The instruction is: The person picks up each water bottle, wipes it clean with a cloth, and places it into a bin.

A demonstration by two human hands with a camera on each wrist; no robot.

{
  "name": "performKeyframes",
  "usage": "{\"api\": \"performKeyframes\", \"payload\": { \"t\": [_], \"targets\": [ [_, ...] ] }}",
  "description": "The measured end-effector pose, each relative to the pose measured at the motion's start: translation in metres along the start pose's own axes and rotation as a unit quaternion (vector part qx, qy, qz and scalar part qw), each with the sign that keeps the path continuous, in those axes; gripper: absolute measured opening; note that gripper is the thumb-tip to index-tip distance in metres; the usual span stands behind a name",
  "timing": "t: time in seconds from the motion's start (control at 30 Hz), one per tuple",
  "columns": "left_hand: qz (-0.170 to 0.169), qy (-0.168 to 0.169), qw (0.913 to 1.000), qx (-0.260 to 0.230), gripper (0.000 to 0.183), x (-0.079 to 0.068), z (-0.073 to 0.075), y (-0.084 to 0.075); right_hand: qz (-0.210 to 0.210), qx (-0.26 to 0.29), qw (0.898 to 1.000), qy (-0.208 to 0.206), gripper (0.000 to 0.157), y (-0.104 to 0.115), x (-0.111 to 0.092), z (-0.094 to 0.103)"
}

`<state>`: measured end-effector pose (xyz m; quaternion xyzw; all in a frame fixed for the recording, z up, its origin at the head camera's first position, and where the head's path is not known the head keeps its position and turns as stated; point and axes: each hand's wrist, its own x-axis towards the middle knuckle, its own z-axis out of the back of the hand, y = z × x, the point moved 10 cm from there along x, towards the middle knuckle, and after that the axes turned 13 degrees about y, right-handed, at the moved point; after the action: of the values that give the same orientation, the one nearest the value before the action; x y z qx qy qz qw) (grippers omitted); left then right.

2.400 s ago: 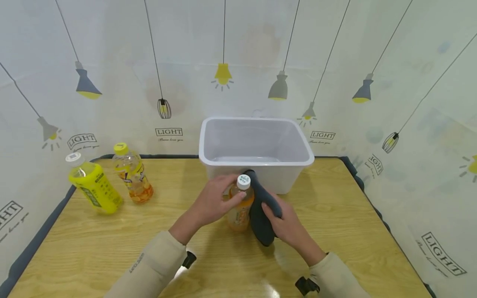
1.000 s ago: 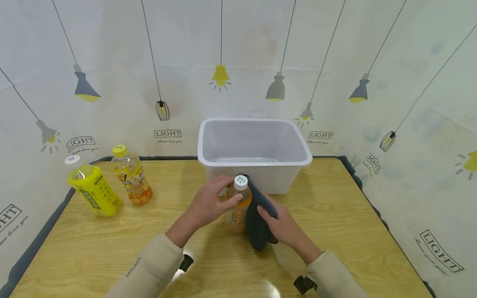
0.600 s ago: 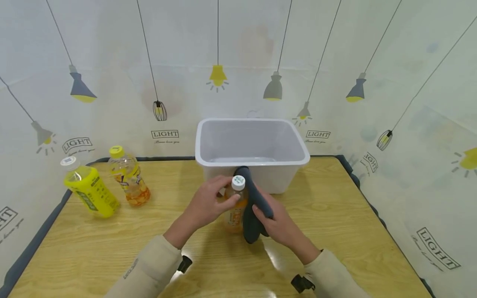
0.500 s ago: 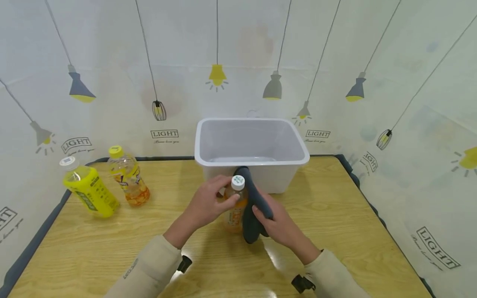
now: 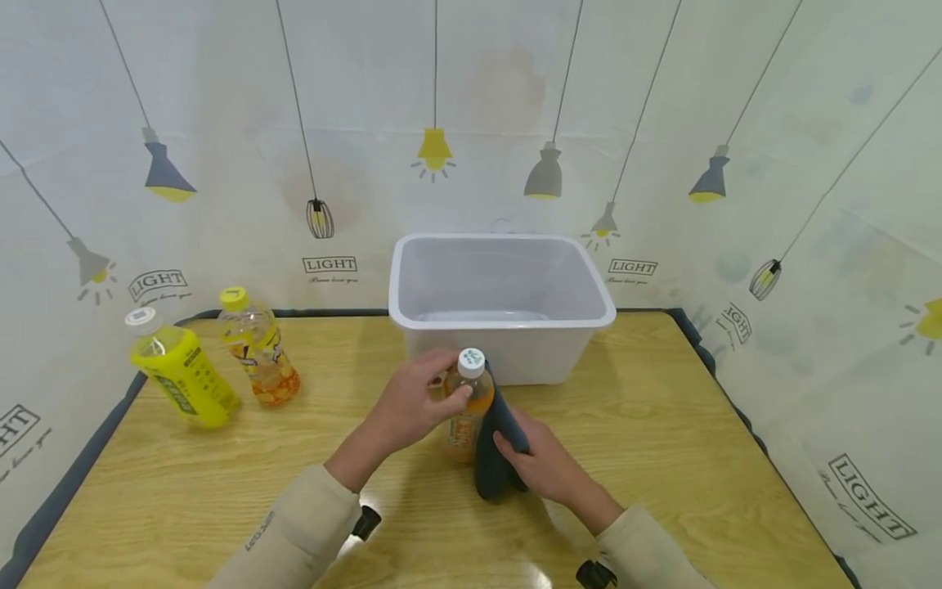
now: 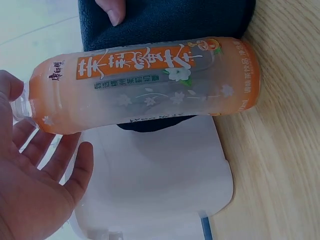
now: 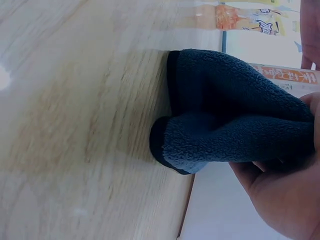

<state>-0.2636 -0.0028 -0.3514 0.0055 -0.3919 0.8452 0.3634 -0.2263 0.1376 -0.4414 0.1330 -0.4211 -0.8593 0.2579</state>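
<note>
An orange-labelled tea bottle (image 5: 465, 425) with a white cap stands on the table in front of the white bin. My left hand (image 5: 414, 402) holds it near the neck, with thumb and fingers around its upper part. A dark blue, fluffy cloth (image 5: 495, 458) lies against the bottle's right side, gripped by my right hand (image 5: 543, 460). In the right wrist view the cloth (image 7: 230, 110) is folded over, its dark-edged end hanging toward the table. The left wrist view shows the bottle's label (image 6: 145, 85) with the cloth (image 6: 170, 22) behind it.
The white plastic bin (image 5: 502, 323) stands at the back middle of the wooden table (image 5: 353, 352). A yellow-labelled bottle with a white cap (image 5: 184, 376) and a yellow-capped bottle with amber liquid (image 5: 259, 356) stand at the back left. A printed curtain (image 5: 368, 123) hangs behind.
My right hand and the cloth have slid down along the bottle, toward me, after moving up and down before. The left hand keeps its hold, and the bottle stays nearly in place.
</note>
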Motion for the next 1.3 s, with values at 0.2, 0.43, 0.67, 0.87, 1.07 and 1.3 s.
{"api": "performKeyframes", "payload": {
  "t": [0.2, 0.43, 0.67, 0.87, 1.07, 1.3],
  "targets": [
    [-0.004, 0.007, 0.9996, 0.026, 0.031, 0.001, -0.002, -0.002, -0.022, 0.007, 1.000, -0.014, 0.051, -0.003, -0.001, 0.007],
    [-0.008, 0.010, 0.9981, 0.060, 0.057, 0.000, -0.003, -0.004, -0.011, 0.013, 0.999, -0.043, 0.052, 0.006, -0.005, 0.024],
    [-0.006, -0.004, 0.9979, 0.064, 0.058, 0.001, -0.003, -0.001, 0.022, 0.014, 0.997, -0.073, 0.052, 0.028, -0.008, 0.043],
    [-0.019, -0.005, 0.9975, 0.067, 0.052, 0.001, -0.001, -0.003, 0.058, -0.001, 0.994, -0.094, 0.051, 0.046, -0.010, 0.052],
    [-0.016, 0.004, 0.9974, 0.071, 0.053, 0.000, -0.001, -0.004, 0.079, -0.036, 0.993, -0.081, 0.054, 0.051, -0.009, 0.046],
    [-0.013, 0.010, 0.9977, 0.065, 0.054, -0.001, -0.002, -0.004, 0.083, -0.033, 0.993, -0.075, 0.055, 0.049, -0.008, 0.043]
  ]
}}
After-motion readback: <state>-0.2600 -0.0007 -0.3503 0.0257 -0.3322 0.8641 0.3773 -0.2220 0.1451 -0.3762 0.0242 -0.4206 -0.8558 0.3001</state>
